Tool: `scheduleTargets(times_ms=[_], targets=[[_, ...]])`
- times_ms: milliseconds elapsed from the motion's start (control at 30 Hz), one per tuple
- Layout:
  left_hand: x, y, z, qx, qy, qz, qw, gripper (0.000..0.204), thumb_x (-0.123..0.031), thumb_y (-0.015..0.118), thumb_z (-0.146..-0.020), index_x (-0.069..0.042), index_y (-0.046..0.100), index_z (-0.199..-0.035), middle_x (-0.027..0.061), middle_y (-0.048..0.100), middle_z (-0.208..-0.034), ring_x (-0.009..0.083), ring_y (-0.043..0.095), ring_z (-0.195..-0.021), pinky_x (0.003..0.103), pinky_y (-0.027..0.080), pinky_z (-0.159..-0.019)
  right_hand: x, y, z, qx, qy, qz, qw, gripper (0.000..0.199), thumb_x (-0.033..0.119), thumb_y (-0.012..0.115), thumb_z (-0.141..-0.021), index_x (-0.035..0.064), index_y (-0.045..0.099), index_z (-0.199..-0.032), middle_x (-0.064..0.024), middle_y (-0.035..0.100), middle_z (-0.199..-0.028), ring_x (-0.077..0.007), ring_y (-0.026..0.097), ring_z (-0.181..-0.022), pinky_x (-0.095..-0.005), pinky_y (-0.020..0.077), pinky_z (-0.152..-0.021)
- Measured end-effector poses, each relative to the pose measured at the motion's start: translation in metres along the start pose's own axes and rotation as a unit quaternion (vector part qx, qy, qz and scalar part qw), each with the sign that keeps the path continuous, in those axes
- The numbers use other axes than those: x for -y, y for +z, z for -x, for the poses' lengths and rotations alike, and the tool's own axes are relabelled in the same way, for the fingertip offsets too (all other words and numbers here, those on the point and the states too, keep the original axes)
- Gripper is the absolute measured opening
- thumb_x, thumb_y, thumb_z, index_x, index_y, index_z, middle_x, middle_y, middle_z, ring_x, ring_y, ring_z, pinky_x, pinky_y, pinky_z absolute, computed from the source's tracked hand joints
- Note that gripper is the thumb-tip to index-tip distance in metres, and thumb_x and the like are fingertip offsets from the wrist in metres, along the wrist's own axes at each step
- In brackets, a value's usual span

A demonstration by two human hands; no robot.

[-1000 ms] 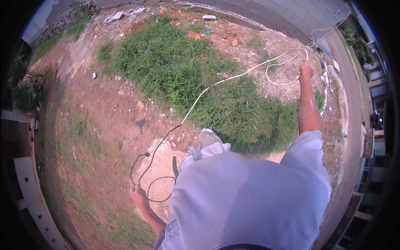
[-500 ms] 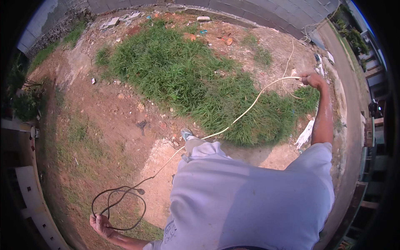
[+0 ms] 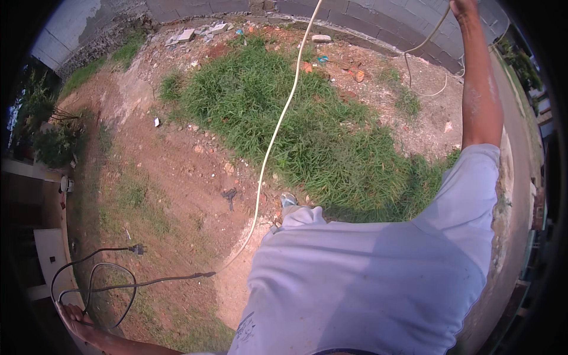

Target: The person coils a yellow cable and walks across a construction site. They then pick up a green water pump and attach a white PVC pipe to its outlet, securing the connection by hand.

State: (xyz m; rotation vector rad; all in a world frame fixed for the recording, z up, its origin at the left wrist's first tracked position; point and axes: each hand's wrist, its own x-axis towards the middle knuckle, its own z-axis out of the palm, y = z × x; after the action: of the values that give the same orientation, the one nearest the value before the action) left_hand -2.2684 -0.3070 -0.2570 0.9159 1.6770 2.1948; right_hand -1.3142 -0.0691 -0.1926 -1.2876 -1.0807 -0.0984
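Note:
At the lower left, my left hand point(image 3: 76, 319) grips loops of a black power cord point(image 3: 133, 285). The cord's free end carries a black plug point(image 3: 137, 249), which hangs in the air above the ground. A dark joint links the black cord to a long cream cable point(image 3: 273, 139), which sweeps up past my body to the top edge of the view. My right hand point(image 3: 465, 8) is raised high at the upper right and partly cut off. Its fingers are closed around the cable, which hangs down from it toward the ground by the wall.
A patch of green grass point(image 3: 284, 124) grows in the middle of reddish bare soil. A grey block wall point(image 3: 384, 23) runs along the back, with rubble point(image 3: 189, 35) at its foot. To the right lies a paved road point(image 3: 520, 195); a shrub point(image 3: 56, 139) stands at the left.
My right arm has swung up and away, lifting the cream cable higher. My left hand has moved outward to the left with the black cord, and its plug has swung left.

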Motion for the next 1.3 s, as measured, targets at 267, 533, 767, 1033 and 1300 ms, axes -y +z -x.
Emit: scheduleTargets(times_ms=[267,533,767,1033,1300], targets=[[0.074,0.100,-0.137,0.028,0.020,0.065,0.997,0.023,-0.015,0.053,-0.096,-0.003,0.053,-0.076,-0.0020,0.033,-0.066,0.0086,0.029,-0.055,0.024,0.025,-0.051,-0.067,0.248,-0.084,-0.037,-0.093,0.058,0.993,0.033,0.038,0.059,-0.088,0.0118,0.058,-0.107,-0.0084,0.056,-0.095,-0.0201,0.049,-0.087,-0.0328,0.0395,-0.074],[0.270,0.259,-0.187,0.050,-0.141,0.021,0.989,0.023,-0.028,0.049,-0.098,-0.005,0.052,-0.097,0.0061,0.061,-0.091,0.0163,0.059,-0.078,0.027,0.046,-0.069,-0.096,0.409,0.161,0.371,-0.077,0.285,0.881,0.061,0.049,0.051,-0.089,0.0173,0.040,-0.140,-0.0189,0.048,-0.135,-0.0309,0.040,-0.131,-0.0421,0.0347,-0.105],[0.448,0.204,-0.246,0.138,-0.260,0.174,0.940,0.024,-0.027,0.043,-0.100,-0.009,0.046,-0.084,-0.0010,0.044,-0.067,0.0099,0.042,-0.057,0.027,0.041,-0.054,-0.132,0.410,0.553,0.611,0.264,0.191,0.721,0.043,0.032,0.060,-0.087,0.0032,0.058,-0.119,-0.0189,0.063,-0.114,-0.0288,0.062,-0.103,-0.0360,0.0468,-0.089],[0.539,0.178,-0.261,0.059,-0.349,0.070,0.933,0.034,-0.031,0.046,-0.099,-0.001,0.053,-0.113,-0.0025,0.041,-0.062,0.0087,0.041,-0.051,0.025,0.038,-0.047,-0.115,0.406,0.813,0.702,0.454,0.231,0.498,0.033,0.035,0.060,-0.085,0.0037,0.064,-0.096,-0.0084,0.065,-0.084,-0.0234,0.062,-0.071,-0.0343,0.0499,-0.060],[0.601,0.148,-0.377,0.106,-0.256,0.076,0.958,0.025,-0.026,0.048,-0.098,-0.006,0.053,-0.112,0.0023,0.057,-0.078,0.0087,0.055,-0.059,0.023,0.045,-0.052,-0.085,0.784,0.762,0.623,0.415,0.124,0.651,0.030,0.031,0.058,-0.087,0.0028,0.062,-0.097,-0.0062,0.063,-0.078,-0.0160,0.060,-0.064,-0.0305,0.0473,-0.053]])
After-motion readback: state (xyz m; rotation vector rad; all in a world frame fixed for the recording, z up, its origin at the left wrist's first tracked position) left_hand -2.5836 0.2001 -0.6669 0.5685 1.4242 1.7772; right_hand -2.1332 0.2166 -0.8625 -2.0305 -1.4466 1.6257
